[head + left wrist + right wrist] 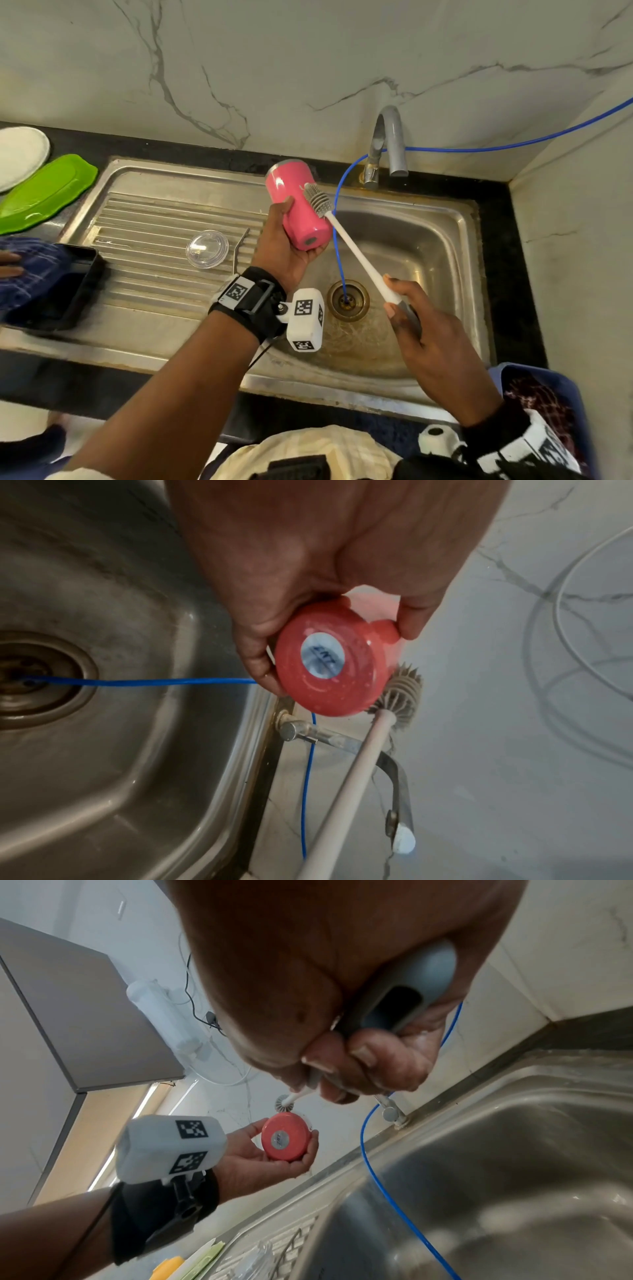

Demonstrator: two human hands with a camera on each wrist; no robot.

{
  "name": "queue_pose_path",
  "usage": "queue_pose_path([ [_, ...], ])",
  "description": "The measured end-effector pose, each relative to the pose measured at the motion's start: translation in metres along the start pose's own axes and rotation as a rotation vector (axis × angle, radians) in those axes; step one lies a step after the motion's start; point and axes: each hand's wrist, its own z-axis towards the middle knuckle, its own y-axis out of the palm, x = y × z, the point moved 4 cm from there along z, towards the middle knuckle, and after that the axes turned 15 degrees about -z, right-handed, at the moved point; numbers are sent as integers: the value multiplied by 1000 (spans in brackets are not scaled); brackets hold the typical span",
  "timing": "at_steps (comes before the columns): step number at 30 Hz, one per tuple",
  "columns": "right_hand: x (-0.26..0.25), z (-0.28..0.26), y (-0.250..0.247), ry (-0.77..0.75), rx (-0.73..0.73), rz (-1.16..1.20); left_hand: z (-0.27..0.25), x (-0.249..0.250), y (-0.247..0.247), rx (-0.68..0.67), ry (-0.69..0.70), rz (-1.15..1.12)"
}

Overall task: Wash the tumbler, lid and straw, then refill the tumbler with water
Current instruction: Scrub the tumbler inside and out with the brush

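The pink tumbler (298,205) is held on its side above the left edge of the sink (445,219) basin, its base turned toward the person and its open end pointing away toward the wall. The left hand (284,246) cups it from below, palm up, fingers and thumb curled around the lower body near the base; in the left wrist view the round base with its pale sticker fills the grip. The left forearm reaches in from the lower left with the wrist bent back. Against the tumbler's outer side, on the right, lies the bristled head of a bottle brush (346,236), touching the pink wall. Its long white shaft slants down and right to the right hand (421,329), which is closed around the grey handle end with the thumb laid along the shaft. The clear lid (207,249) lies flat on the ribbed drainboard to the left, with the metal straw (240,248) just beside it. A blue hose (337,219) loops from the tap (383,147) down into the drain (347,299). A green tray (44,192) sits on the counter at far left.
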Motion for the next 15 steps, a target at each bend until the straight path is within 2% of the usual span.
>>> queue_pose_path([
  [8,2,-17,3,-14,-17,49,6,14,5,-23,84,50],
  [11,7,-13,2,13,-13,54,4,9,7,-35,62,117],
  [15,7,0,-1,3,37,11,0,-4,8,-29,14,67],
])
